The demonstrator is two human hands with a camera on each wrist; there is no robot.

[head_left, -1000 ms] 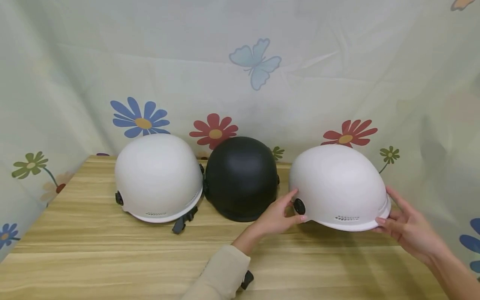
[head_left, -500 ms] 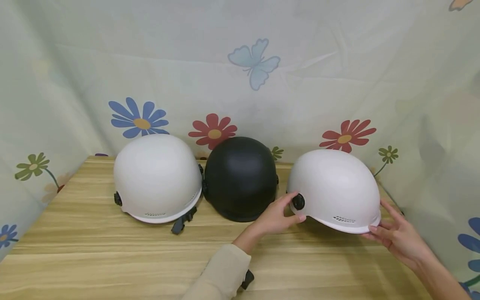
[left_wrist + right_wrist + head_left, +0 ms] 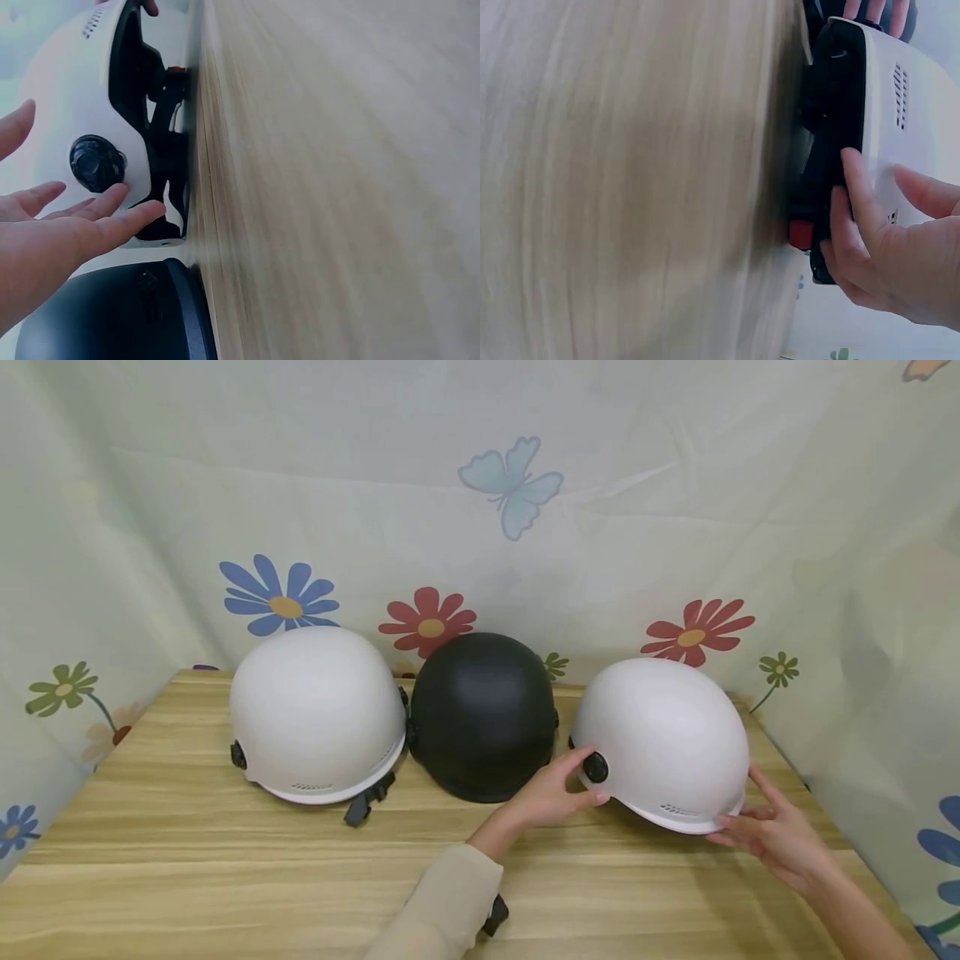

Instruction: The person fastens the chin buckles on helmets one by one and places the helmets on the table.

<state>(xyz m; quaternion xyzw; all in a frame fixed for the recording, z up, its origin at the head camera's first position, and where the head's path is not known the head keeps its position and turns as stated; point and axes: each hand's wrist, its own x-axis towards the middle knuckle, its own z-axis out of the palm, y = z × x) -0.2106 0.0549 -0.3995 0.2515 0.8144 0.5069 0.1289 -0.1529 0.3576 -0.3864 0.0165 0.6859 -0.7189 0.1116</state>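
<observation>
On the right of the head view a white helmet [image 3: 663,731] tilts on the wooden table, its brim towards me. My right hand [image 3: 776,835] grips its front right brim; the right wrist view shows the thumb outside the shell and the fingers under the rim. My left hand [image 3: 551,793] is at the other side, beside the round black knob [image 3: 596,767]. Its fingers [image 3: 90,217] lie fairly straight against the lower edge in the left wrist view. Black straps and a red buckle [image 3: 801,234] sit beneath the helmet.
A black helmet [image 3: 483,718] stands just left of the held one. Farther left is another white helmet [image 3: 315,714], its black strap buckle [image 3: 360,810] on the table [image 3: 225,877]. A flowered cloth [image 3: 375,510] hangs behind. Another black strap end [image 3: 495,916] shows by my left sleeve.
The right white helmet has turned and shifted slightly left and down, its brim now nearer me. My right hand has moved left and down with it; my left hand has hardly moved.
</observation>
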